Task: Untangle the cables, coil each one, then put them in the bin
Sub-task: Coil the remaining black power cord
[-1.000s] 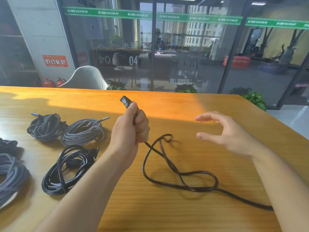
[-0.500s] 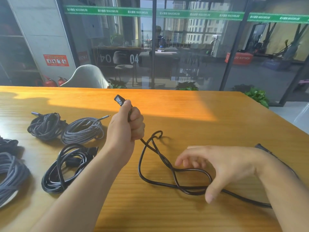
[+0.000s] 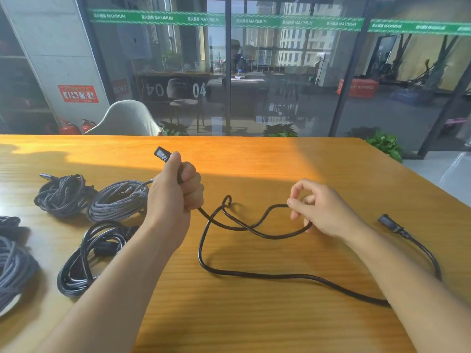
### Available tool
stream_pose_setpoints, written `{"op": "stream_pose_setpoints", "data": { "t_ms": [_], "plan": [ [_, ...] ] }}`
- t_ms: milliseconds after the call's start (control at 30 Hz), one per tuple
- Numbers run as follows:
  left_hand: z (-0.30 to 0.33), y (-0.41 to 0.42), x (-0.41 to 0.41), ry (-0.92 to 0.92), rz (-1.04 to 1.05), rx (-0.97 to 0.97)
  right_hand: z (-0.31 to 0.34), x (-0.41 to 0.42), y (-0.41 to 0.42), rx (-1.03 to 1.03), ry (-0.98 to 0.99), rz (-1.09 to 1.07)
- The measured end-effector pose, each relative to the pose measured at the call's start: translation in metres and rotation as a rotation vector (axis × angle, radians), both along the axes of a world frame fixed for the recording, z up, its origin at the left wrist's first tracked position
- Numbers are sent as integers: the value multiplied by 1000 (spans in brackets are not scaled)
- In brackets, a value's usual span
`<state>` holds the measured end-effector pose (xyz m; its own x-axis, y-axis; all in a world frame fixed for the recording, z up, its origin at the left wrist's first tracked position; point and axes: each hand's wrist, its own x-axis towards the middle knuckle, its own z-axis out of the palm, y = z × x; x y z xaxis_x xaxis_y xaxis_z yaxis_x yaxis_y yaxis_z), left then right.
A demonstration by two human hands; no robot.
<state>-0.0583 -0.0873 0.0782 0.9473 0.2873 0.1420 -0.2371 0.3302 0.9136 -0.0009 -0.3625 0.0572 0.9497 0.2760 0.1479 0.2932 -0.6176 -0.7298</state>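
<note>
A loose black power cable (image 3: 254, 275) sprawls in crossing loops over the middle of the wooden table (image 3: 254, 161). My left hand (image 3: 175, 192) grips it in a fist just below one plug (image 3: 161, 153), which sticks up above the thumb. My right hand (image 3: 321, 210) pinches a raised bend of the same cable between thumb and fingers, lifted a little off the table. The cable's other plug (image 3: 387, 220) lies on the table to the right of my right wrist. No bin is in view.
Coiled cables lie at the left: a dark braided one (image 3: 63, 194), a grey braided one (image 3: 119, 200), a black one (image 3: 94, 256), and parts of others (image 3: 12, 271) at the left edge. A chair (image 3: 125, 121) and a glass wall stand beyond the far edge.
My right hand came down onto the cable, then pinched a loop and lifted it up and to the right, pulling the tangle wider. The left hand kept its grip and shifted slightly left.
</note>
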Motion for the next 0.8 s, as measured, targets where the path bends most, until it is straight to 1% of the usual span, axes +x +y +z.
{"op": "stream_pose_setpoints", "data": {
  "t_ms": [67, 133, 233, 367, 400, 467, 533, 667, 700, 800],
  "plan": [
    [-1, 1, 0, 1, 6, 16, -7, 2, 0, -70, -49, 31],
    [-2, 3, 1, 3, 15, 21, -11, 3, -1, -165, -89, 134],
    [-3, 6, 3, 5, 25, 21, -9, 2, -3, -284, -87, 253],
    [-4, 10, 5, 10, 39, 9, 0, -4, -9, -301, 64, 376],
    [-4, 10, 5, 10, 44, 5, 2, -5, -10, -311, 70, 387],
    [-4, 10, 4, 12, 51, 1, 2, -2, -12, -314, -5, 356],
    [-4, 10, 4, 18, 53, 0, 3, -2, -11, -257, -58, 341],
    [-3, 12, 5, 23, 56, -16, 12, -7, -8, 3, 34, 330],
    [-3, 12, 4, 24, 57, -19, 16, -8, -11, 45, 28, 319],
    [-2, 12, 4, 28, 54, -31, 22, -6, -24, 63, 17, 318]
  ]
}}
